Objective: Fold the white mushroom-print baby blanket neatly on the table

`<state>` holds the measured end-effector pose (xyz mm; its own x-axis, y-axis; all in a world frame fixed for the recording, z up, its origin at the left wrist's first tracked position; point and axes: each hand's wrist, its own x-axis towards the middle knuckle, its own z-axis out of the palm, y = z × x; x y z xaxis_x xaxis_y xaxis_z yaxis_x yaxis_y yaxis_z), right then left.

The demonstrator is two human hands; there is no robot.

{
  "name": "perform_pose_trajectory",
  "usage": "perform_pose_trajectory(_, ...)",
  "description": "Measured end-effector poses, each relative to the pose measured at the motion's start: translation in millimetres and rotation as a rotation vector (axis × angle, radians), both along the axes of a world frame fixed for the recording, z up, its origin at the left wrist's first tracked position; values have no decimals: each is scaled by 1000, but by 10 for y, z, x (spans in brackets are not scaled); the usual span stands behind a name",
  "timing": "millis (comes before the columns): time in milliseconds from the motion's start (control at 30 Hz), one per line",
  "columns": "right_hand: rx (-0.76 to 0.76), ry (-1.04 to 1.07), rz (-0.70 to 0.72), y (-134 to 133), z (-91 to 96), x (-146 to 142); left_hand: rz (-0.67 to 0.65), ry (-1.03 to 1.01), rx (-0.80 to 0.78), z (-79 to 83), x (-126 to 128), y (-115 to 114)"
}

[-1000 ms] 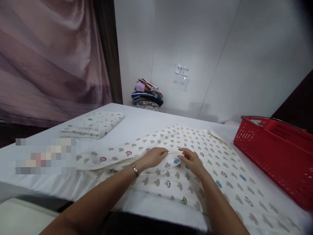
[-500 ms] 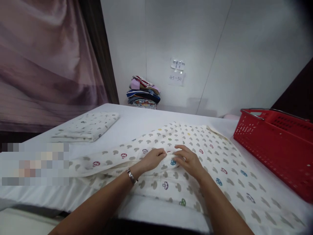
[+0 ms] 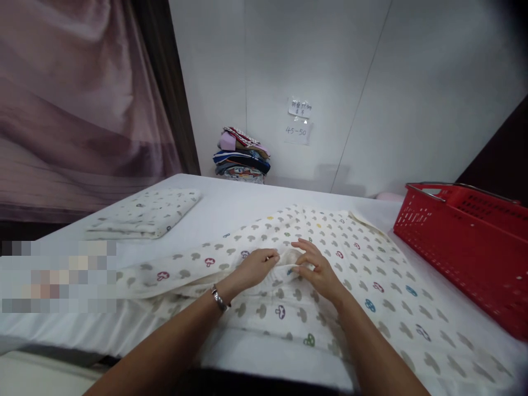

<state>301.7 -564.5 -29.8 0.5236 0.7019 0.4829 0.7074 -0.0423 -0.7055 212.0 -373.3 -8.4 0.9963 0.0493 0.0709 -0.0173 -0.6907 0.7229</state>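
Note:
A cream cloth printed with grey and coloured mushrooms lies spread over the table in front of me, rumpled in the middle and toward the left. My left hand, with a metal band on its wrist, is closed in a pinch on a fold of this cloth. Close beside it on the right, my right hand pinches the lifted edge of a cloth layer between thumb and finger, its other fingers spread. A small gap in the cloth shows between the two hands.
A folded patterned cloth lies at the left on the white table. On the right stands a red plastic basket. A stack of folded fabrics is at the wall behind, below paper notes. A pink curtain hangs left.
My right hand has raised the cloth's edge slightly, and the fold between my hands has widened. My left hand has shifted a little to the left.

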Motion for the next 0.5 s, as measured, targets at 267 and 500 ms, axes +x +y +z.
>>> perform_pose_trajectory(267,42,209,-64,31,-8,-26,-98,22,-14,127,-125,-82)
perform_pose_trajectory(500,75,258,-40,49,1,-48,-102,16,81,160,-171,-94)
